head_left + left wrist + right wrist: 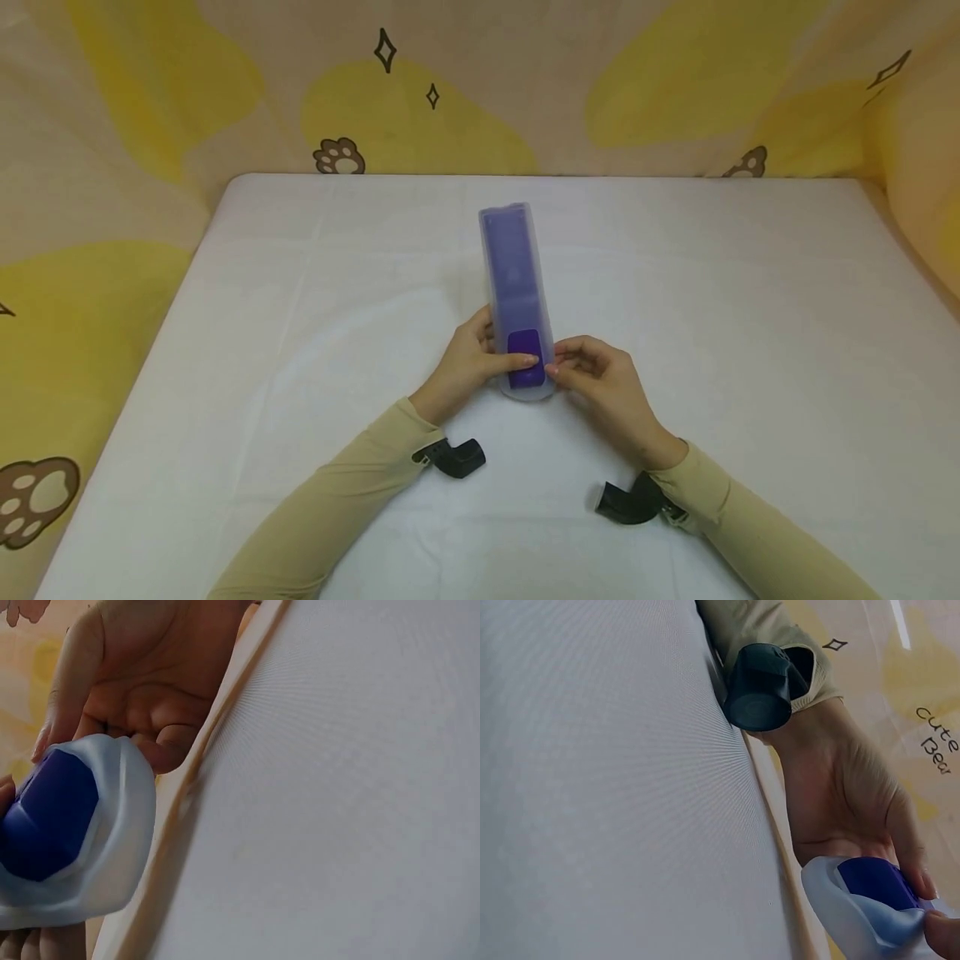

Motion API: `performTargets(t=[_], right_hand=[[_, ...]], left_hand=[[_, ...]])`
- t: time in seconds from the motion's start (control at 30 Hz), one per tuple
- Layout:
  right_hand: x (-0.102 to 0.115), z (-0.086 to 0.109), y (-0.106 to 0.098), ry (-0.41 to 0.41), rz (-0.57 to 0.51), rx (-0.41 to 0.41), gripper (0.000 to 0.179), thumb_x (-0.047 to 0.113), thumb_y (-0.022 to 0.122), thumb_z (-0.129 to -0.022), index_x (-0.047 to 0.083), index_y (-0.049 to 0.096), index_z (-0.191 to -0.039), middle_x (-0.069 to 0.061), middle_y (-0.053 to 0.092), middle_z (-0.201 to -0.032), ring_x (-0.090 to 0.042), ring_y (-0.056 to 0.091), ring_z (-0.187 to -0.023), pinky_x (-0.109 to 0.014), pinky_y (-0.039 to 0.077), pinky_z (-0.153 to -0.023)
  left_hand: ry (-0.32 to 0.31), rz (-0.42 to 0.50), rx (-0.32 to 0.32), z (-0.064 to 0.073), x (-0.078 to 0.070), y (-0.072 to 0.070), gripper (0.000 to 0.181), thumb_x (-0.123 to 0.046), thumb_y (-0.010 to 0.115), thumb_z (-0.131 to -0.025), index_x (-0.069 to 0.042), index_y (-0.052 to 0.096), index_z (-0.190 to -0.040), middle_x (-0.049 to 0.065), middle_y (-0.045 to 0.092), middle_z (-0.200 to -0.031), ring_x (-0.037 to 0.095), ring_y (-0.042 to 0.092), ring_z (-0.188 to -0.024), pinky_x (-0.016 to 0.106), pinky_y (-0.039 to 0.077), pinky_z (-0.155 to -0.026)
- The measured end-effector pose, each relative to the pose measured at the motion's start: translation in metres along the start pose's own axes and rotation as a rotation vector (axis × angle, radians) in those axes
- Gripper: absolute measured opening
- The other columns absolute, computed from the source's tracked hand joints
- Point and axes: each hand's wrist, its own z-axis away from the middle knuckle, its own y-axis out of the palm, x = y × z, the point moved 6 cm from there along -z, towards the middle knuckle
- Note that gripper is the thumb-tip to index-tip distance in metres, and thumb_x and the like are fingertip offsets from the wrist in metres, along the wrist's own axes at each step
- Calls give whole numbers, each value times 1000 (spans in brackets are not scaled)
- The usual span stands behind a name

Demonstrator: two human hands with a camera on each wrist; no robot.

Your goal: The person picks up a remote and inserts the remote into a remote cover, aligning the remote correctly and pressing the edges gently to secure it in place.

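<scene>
A long, narrow plastic case [513, 267] with a frosted, see-through shell and a purple inside stands tilted between both hands. At its near end is a dark purple slider-like panel [524, 342]. My left hand [459, 367] grips the case from the left, thumb across the panel and fingers behind the shell. From the right, my right hand [611, 387] pinches the near end's edge between thumb and fingers. In the left wrist view the rounded frosted end [131, 825] shows close up, around the dark panel [52, 817].
A white-covered table [337, 333] lies under the hands. Behind it hangs a yellow and cream cloth [465, 125] with paw prints. Black camera mounts [461, 458] sit on both wrists, over beige sleeves [337, 492].
</scene>
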Motion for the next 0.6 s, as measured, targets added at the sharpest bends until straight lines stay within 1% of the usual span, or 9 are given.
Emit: performTargets(t=[0.07,0.13,0.33,0.6], right_hand=[[0,0,-1,8,-1,-6,24,-1,62,-86,-10,58,-108,-9,65,-88,-11,63,-78,-26,55,-71],[-1,0,-2,17,4,-9,24,0,63,-87,-10,58,-108,-9,65,-88,-11,63,-79,-26,55,-71],[-3,-1,-3,30,29,-23,24,2,65,-86,-10,59,-106,-11,65,-87,-12,63,-78,-25,54,-72],[-3,0,-1,43,2,-11,26,2,66,-85,-9,58,-108,-10,65,-88,-12,62,-81,-24,53,-74]], left_hand=[[19,-36,-33,1,-1,-1,69,5,71,-77,-2,40,-138,21,57,-124,30,61,-107,35,50,-91],[37,-53,-43,1,-2,-1,67,4,72,-77,-2,42,-136,20,58,-123,28,62,-106,35,51,-90],[57,-47,-21,0,-2,1,64,4,71,-79,-1,42,-136,20,58,-123,28,62,-106,35,51,-89],[53,-62,16,0,0,2,64,2,70,-81,-3,40,-138,21,58,-124,29,61,-108,35,50,-91]])
